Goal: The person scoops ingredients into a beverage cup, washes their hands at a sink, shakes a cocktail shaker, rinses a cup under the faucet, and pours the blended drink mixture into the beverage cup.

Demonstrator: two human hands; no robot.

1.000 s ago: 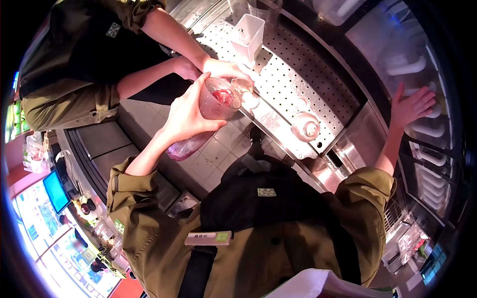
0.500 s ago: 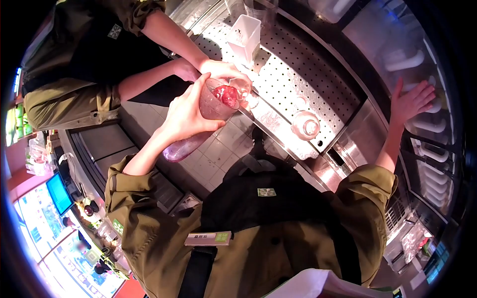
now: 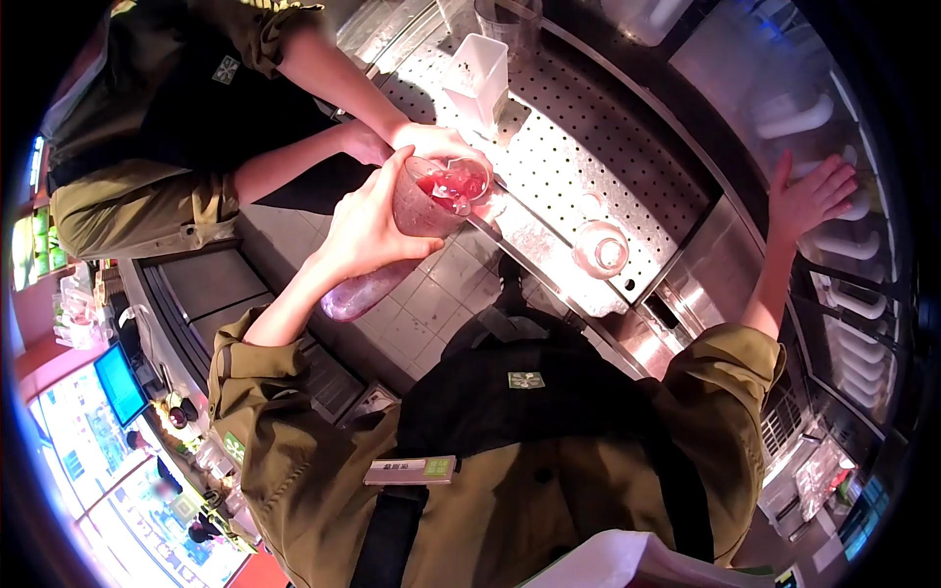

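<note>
My left hand (image 3: 368,223) is wrapped round a tall clear cup (image 3: 417,211), which leans with its mouth towards the counter. Red, wet-looking contents (image 3: 446,188) show at the mouth; the cup's lower end below my hand looks purple. Right by the rim, a co-worker's hand (image 3: 431,139) is at a small clear vessel (image 3: 477,178), partly hidden by the cup. Fingers spread, my right hand (image 3: 816,201) is out to the right near white handles (image 3: 851,245); whether it touches one I cannot tell.
A perforated metal counter (image 3: 578,147) carries a clear square container (image 3: 477,78) and a round clear jar (image 3: 600,249). The co-worker stands close on the left. Below the cup lies a tiled floor (image 3: 431,304). A screen (image 3: 120,382) stands far left.
The red contents have shifted towards the cup's rim and the small vessel beside it. Both my hands keep almost the same place; the view has shifted slightly.
</note>
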